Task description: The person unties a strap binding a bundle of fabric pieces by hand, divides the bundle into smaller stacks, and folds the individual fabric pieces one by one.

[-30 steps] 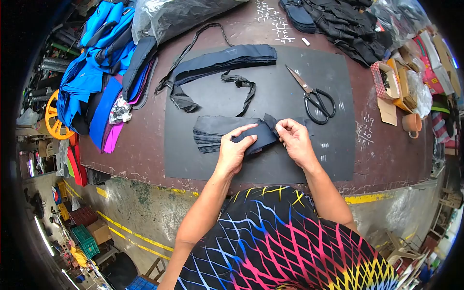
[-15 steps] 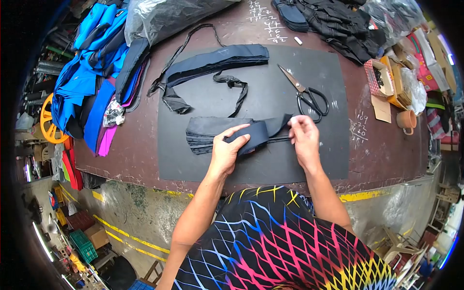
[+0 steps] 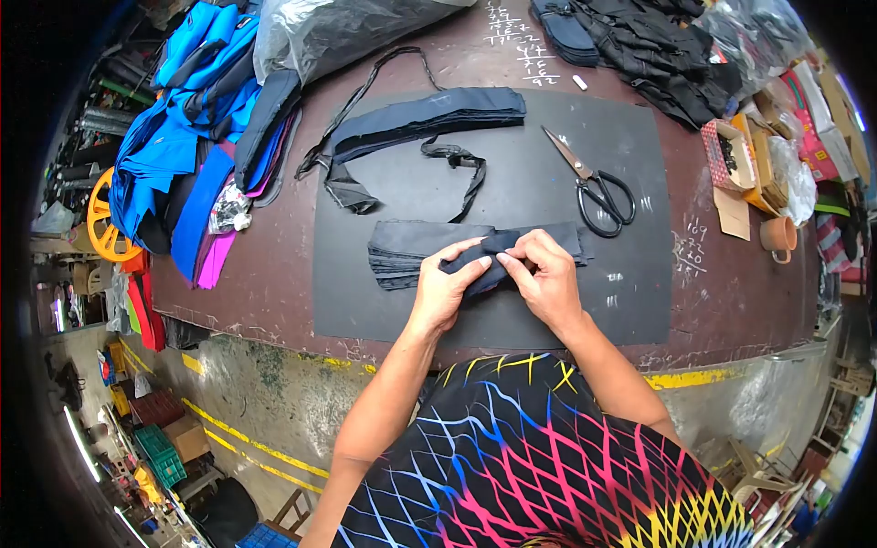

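Folded dark navy fabric strips (image 3: 486,279) are gripped by my left hand (image 3: 445,285), thumb on top. My right hand (image 3: 546,280) pinches the same fabric from the right, and its fingertips almost meet the left thumb. Beneath and behind both hands lies a fanned stack of dark fabric strips (image 3: 411,242), its ends showing on either side. Farther back on the black mat (image 3: 365,310) rests another pile of navy strips (image 3: 438,119). A twisted black fabric tie (image 3: 468,169) lies between the two piles. Scissors (image 3: 594,187) with black handles lie to the right, partly spread.
Blue fabric pieces (image 3: 169,146) are heaped at the left beside a grey plastic bag (image 3: 356,32). Black fabric (image 3: 653,55) is piled at the back right. A brown mug (image 3: 778,236) and small boxes (image 3: 728,155) stand at the right edge. White chalk (image 3: 579,82) lies near written figures.
My right hand has moved left, bringing the free end of the fabric in toward my left hand. The folded piece now looks shorter. The whole view has shifted slightly.
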`<control>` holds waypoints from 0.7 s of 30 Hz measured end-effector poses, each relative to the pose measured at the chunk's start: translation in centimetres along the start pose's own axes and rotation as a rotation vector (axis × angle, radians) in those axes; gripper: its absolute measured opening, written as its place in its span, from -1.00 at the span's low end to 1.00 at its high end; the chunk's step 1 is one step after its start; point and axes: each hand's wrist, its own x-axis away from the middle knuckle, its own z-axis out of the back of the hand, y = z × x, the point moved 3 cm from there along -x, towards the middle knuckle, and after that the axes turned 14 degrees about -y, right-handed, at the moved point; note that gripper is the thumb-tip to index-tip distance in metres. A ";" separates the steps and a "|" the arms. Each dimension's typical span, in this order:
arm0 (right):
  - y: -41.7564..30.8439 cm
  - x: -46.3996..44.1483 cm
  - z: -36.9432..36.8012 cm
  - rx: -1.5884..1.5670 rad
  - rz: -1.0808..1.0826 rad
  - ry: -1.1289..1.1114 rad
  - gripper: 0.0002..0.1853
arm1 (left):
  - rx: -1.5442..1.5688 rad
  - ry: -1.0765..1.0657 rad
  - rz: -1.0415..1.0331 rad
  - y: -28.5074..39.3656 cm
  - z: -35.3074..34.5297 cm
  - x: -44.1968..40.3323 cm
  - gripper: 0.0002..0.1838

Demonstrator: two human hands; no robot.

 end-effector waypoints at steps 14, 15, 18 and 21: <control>-1.9 0.2 1.0 0.029 0.021 0.135 -0.78 | 0.014 0.050 0.050 0.5 -0.2 -0.5 -0.63; -2.0 0.1 0.4 -0.034 0.006 0.034 -0.77 | 0.002 0.063 0.027 0.5 -0.1 -0.5 -0.63; -0.7 -0.1 0.1 -0.050 -0.013 0.029 -0.77 | -0.007 0.085 0.044 0.6 -0.6 -0.7 -0.63; 0.3 0.1 0.1 -0.076 -0.043 0.024 -0.79 | -0.003 0.065 0.039 0.6 -0.5 -0.5 -0.64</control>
